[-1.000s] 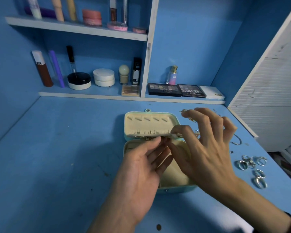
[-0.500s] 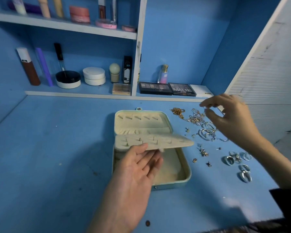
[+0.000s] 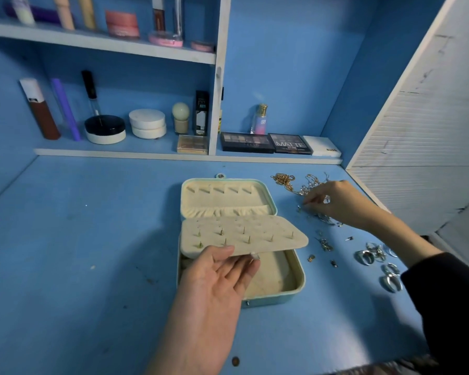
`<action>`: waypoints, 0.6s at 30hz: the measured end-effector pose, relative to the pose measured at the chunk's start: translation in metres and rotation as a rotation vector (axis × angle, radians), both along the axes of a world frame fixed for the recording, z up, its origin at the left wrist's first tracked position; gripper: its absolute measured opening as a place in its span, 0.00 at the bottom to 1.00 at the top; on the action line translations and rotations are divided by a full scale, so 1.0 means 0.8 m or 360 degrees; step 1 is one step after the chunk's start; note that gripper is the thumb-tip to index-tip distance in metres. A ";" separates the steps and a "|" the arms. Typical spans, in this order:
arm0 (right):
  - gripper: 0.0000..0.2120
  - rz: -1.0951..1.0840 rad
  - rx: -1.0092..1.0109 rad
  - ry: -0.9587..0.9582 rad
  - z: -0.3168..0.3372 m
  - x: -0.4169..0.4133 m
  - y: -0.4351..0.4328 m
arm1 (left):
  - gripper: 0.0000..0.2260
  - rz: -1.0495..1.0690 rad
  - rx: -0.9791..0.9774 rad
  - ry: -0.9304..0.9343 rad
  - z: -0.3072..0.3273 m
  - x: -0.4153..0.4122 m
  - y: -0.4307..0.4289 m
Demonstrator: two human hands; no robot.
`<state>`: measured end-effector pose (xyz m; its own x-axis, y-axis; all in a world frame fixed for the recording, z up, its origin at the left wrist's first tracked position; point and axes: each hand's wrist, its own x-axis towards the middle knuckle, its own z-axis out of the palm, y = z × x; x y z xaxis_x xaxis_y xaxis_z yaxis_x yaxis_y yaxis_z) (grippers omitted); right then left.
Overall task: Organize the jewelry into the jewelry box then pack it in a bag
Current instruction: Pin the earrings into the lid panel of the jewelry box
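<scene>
Left hand (image 3: 214, 282) holds earring flap (image 3: 244, 234) up; right hand (image 3: 339, 203) pinches chains (image 3: 289, 182)

Tubes (image 3: 65, 109) and jars (image 3: 147, 123) are standing on white shelves (image 3: 119, 152) at far left; a perfume bottle (image 3: 260, 119) is standing behind dark palettes (image 3: 246, 142) (one lettered MATTE), and a slatted white panel (image 3: 417, 147) is flanking the blue desk (image 3: 79, 239).
</scene>
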<state>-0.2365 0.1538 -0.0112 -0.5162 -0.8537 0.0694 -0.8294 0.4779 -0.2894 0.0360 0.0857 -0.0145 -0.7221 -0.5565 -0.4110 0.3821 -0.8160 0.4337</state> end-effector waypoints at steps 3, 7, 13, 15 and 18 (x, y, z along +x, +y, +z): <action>0.04 -0.0096 -0.0001 0.0002 -0.005 0.001 -0.010 | 0.15 -0.0002 -0.0006 0.0009 0.000 0.000 0.000; 0.05 -0.0210 0.0108 0.0091 -0.008 0.003 -0.022 | 0.15 0.0009 -0.0008 0.0017 0.001 0.000 0.000; 0.03 -0.0242 0.0215 0.0211 -0.007 0.006 -0.032 | 0.15 0.0017 0.0008 0.0021 0.001 -0.001 0.000; 0.02 -0.0222 0.0258 0.0221 -0.005 0.007 -0.034 | 0.14 0.0020 0.0016 0.0020 0.001 -0.001 0.000; 0.03 -0.0214 0.0314 0.0278 -0.001 0.007 -0.037 | 0.14 0.0014 0.0021 0.0026 0.001 0.000 -0.001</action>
<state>-0.2312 0.1238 -0.0122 -0.6204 -0.7842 0.0067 -0.7838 0.6198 -0.0384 0.0358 0.0852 -0.0139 -0.7237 -0.5578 -0.4064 0.3965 -0.8180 0.4167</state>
